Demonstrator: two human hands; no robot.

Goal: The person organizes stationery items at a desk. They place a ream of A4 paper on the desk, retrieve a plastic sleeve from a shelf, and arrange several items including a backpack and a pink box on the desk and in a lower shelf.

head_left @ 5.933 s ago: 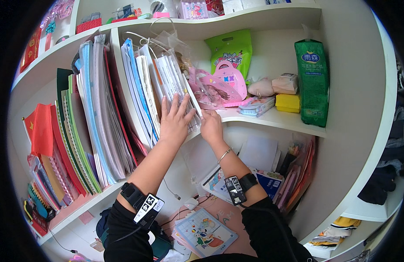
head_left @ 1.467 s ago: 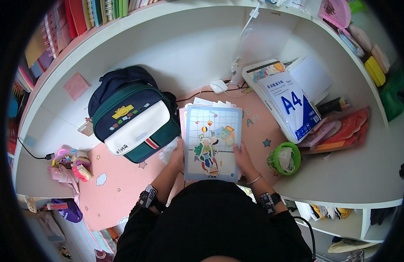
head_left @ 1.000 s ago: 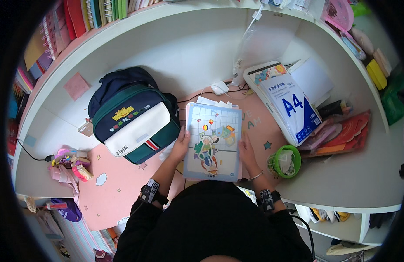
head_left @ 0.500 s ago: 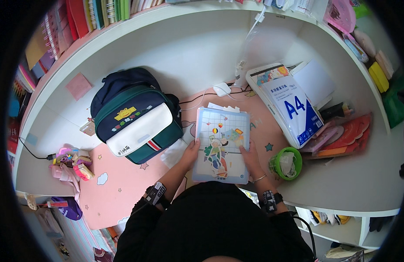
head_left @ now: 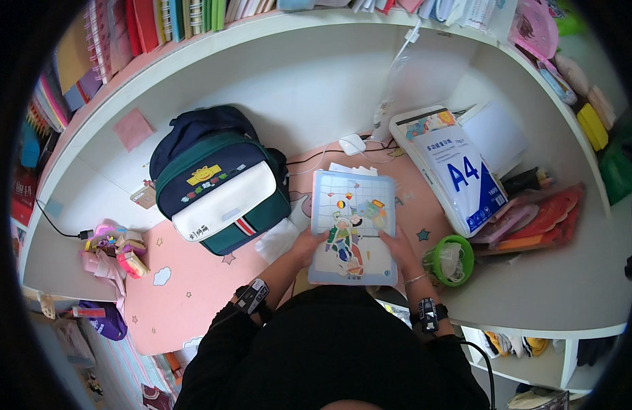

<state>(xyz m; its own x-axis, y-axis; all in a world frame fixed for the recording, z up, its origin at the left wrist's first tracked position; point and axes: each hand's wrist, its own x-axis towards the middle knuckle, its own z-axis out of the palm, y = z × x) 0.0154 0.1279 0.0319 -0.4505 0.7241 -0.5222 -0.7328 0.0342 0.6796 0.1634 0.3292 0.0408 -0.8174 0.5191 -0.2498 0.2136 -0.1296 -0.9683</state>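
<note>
A light-blue illustrated book (head_left: 360, 256) with cartoon figures on its cover is held close in front of my body. My left hand (head_left: 307, 246) grips its left edge, the thumb lying over the cover. On the opposite edge my right hand (head_left: 398, 247) holds it the same way. White paper with an uneven edge (head_left: 353, 169) sticks out past the far side of the book. Both hands' other fingers are hidden beneath it. A dark blue and green backpack (head_left: 223, 181) with a white flap stands left of the book.
Right of the book are a green bin (head_left: 435, 263), a pack of printer paper (head_left: 459, 171) and red folders (head_left: 555, 219). A white charger (head_left: 352, 144) with cables lies behind. Small toys (head_left: 114, 249) sit far left on the pink mat (head_left: 169, 311). Books (head_left: 186, 20) line the upper shelf.
My left thumb has moved from the book's side onto its cover. The whole view has shifted slightly, and the book is still in both hands.
</note>
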